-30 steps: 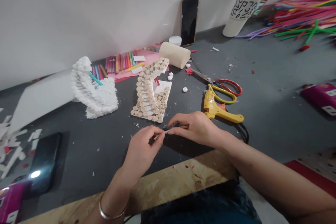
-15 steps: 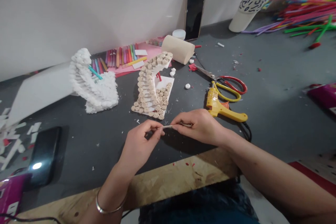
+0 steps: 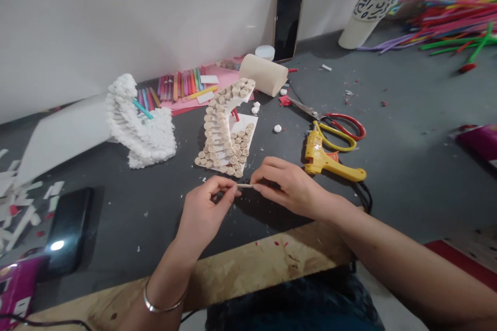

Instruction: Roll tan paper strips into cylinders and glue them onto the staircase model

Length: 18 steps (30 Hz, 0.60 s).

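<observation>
We see left hand [image 3: 200, 214] and right hand [image 3: 293, 186] both pinching thin beige strip [image 3: 244, 185]; tumbler [image 3: 370, 5] at 1 o'clock, contents hidden

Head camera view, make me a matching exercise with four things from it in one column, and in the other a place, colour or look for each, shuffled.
Things:
1. Thin strip
2. Glue gun
3. Tumbler
4. Bangle

Places, colours, looks:
A. Pale, with dark markings
B. Silver-coloured, below the left hand in the picture
C. Pinched between the fingertips of the left hand and the right hand
D. Yellow, lying beside the scissors

Right pairs: 1-C, 2-D, 3-A, 4-B
</observation>
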Each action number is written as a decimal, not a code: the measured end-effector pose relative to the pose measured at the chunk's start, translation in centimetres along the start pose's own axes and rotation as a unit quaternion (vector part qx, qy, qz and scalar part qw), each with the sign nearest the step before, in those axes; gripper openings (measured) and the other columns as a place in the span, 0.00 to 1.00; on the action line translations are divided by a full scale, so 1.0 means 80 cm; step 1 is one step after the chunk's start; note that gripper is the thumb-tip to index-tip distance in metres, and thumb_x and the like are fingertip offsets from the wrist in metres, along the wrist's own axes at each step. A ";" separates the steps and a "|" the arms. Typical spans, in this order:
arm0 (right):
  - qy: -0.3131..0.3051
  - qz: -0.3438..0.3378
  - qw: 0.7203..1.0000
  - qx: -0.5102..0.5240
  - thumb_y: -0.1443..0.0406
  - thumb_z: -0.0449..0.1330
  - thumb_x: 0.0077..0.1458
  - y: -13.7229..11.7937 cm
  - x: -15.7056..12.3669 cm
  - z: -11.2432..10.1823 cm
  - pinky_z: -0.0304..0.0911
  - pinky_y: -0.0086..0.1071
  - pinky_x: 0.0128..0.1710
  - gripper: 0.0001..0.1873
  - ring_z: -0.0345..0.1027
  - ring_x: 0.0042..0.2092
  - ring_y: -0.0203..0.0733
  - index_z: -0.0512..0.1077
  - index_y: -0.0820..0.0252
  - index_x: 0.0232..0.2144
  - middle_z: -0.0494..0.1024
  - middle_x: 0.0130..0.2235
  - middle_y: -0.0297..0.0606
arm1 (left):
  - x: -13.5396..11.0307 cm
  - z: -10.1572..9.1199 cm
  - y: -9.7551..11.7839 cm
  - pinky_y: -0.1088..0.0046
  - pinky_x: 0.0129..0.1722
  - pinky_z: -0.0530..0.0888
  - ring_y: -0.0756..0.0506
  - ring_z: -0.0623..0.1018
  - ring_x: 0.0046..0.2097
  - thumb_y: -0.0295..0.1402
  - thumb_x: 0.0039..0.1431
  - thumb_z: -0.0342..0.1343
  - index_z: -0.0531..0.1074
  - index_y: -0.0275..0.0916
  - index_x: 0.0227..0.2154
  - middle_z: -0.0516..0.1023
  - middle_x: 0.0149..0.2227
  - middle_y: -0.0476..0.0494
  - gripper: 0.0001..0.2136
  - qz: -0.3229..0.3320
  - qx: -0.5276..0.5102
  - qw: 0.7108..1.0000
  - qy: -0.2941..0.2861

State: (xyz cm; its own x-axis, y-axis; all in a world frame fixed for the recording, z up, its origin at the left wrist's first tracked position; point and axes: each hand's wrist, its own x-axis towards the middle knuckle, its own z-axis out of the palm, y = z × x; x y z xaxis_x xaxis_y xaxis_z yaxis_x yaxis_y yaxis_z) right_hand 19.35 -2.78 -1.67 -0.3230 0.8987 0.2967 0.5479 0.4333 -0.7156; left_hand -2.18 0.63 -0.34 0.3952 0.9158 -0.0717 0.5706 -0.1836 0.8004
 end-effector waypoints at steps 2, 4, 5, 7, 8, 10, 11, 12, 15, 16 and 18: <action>0.007 0.003 1.000 0.005 0.67 0.54 0.63 0.001 0.000 0.000 0.65 0.31 0.38 0.07 0.66 0.38 0.38 0.72 0.60 0.37 0.70 0.36 0.39 | 0.000 0.000 0.001 0.76 0.32 0.74 0.48 0.81 0.33 0.36 0.60 0.57 0.76 0.41 0.32 0.83 0.31 0.49 0.06 0.002 0.000 1.000 0.002; 0.016 0.001 1.000 0.005 0.68 0.54 0.63 0.000 -0.001 0.001 0.66 0.31 0.38 0.07 0.66 0.38 0.37 0.72 0.60 0.38 0.68 0.37 0.39 | 0.000 0.000 0.001 0.76 0.32 0.74 0.48 0.81 0.33 0.36 0.60 0.57 0.76 0.41 0.31 0.83 0.30 0.49 0.06 0.006 0.006 1.000 0.011; 0.020 -0.001 1.000 0.001 0.68 0.54 0.63 -0.001 -0.001 0.002 0.66 0.31 0.37 0.07 0.66 0.38 0.37 0.72 0.60 0.37 0.67 0.39 0.40 | 0.000 0.000 0.002 0.76 0.31 0.73 0.49 0.80 0.32 0.36 0.60 0.57 0.76 0.41 0.31 0.82 0.30 0.49 0.06 0.007 0.010 1.000 0.015; 0.024 -0.011 1.000 -0.005 0.69 0.52 0.64 -0.003 -0.002 0.006 0.68 0.32 0.38 0.08 0.68 0.39 0.37 0.72 0.60 0.36 0.68 0.44 0.44 | 0.000 0.001 0.002 0.76 0.31 0.73 0.49 0.80 0.31 0.35 0.60 0.57 0.76 0.41 0.30 0.82 0.30 0.50 0.06 0.009 0.013 1.000 0.023; 0.024 -0.020 1.000 -0.003 0.69 0.52 0.64 -0.004 -0.003 0.008 0.68 0.33 0.40 0.09 0.69 0.41 0.38 0.71 0.60 0.35 0.69 0.47 0.46 | 0.000 0.001 0.002 0.77 0.31 0.72 0.49 0.79 0.31 0.35 0.60 0.57 0.76 0.41 0.30 0.82 0.30 0.51 0.06 0.010 0.014 1.000 0.026; 0.021 -0.047 0.999 0.006 0.69 0.51 0.65 -0.006 -0.003 0.014 0.69 0.35 0.43 0.09 0.70 0.46 0.40 0.70 0.60 0.35 0.72 0.49 0.46 | -0.001 0.003 0.002 0.78 0.30 0.71 0.50 0.78 0.30 0.36 0.59 0.57 0.76 0.41 0.30 0.81 0.28 0.52 0.06 0.012 0.021 0.999 0.034; 0.018 -0.060 0.998 0.009 0.69 0.51 0.65 -0.007 -0.003 0.018 0.69 0.36 0.45 0.09 0.70 0.47 0.41 0.70 0.59 0.35 0.74 0.48 0.46 | -0.001 0.005 0.002 0.78 0.29 0.71 0.51 0.77 0.29 0.36 0.59 0.57 0.76 0.41 0.29 0.80 0.28 0.52 0.07 0.012 0.027 0.999 0.040; 0.017 -0.069 0.997 0.010 0.70 0.51 0.65 -0.007 -0.004 0.021 0.69 0.36 0.46 0.09 0.70 0.48 0.41 0.70 0.60 0.35 0.75 0.47 0.45 | 0.000 0.006 0.003 0.78 0.28 0.70 0.51 0.76 0.28 0.36 0.59 0.57 0.76 0.41 0.29 0.80 0.27 0.53 0.07 0.012 0.033 0.998 0.045; 0.027 -0.068 0.997 0.000 0.69 0.51 0.65 -0.009 -0.003 0.028 0.71 0.35 0.43 0.09 0.72 0.45 0.41 0.70 0.60 0.34 0.77 0.44 0.45 | 0.000 0.010 0.004 0.78 0.26 0.68 0.51 0.75 0.27 0.36 0.59 0.57 0.76 0.40 0.29 0.79 0.25 0.53 0.07 0.009 0.052 0.997 0.056; 0.036 -0.062 0.997 -0.003 0.69 0.51 0.65 -0.010 -0.003 0.029 0.71 0.35 0.43 0.09 0.72 0.44 0.40 0.70 0.60 0.34 0.77 0.44 0.45 | 0.000 0.012 0.005 0.78 0.26 0.67 0.51 0.74 0.26 0.36 0.59 0.57 0.77 0.40 0.29 0.79 0.26 0.53 0.07 0.010 0.056 0.996 0.062; 0.057 -0.055 0.997 -0.004 0.69 0.51 0.64 -0.013 -0.002 0.030 0.71 0.35 0.43 0.09 0.73 0.44 0.40 0.70 0.60 0.34 0.78 0.44 0.46 | 0.001 0.015 0.006 0.78 0.27 0.67 0.51 0.74 0.26 0.36 0.59 0.57 0.77 0.40 0.29 0.79 0.26 0.53 0.07 0.018 0.064 0.995 0.079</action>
State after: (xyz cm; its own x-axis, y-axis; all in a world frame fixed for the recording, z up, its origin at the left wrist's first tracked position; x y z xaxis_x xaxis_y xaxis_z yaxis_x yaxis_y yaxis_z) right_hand 17.00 -3.55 -2.49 -0.2915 0.8474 0.4438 0.5195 0.5298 -0.6704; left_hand -1.03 0.21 -0.64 0.3041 0.9508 0.0588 0.6487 -0.2519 0.7181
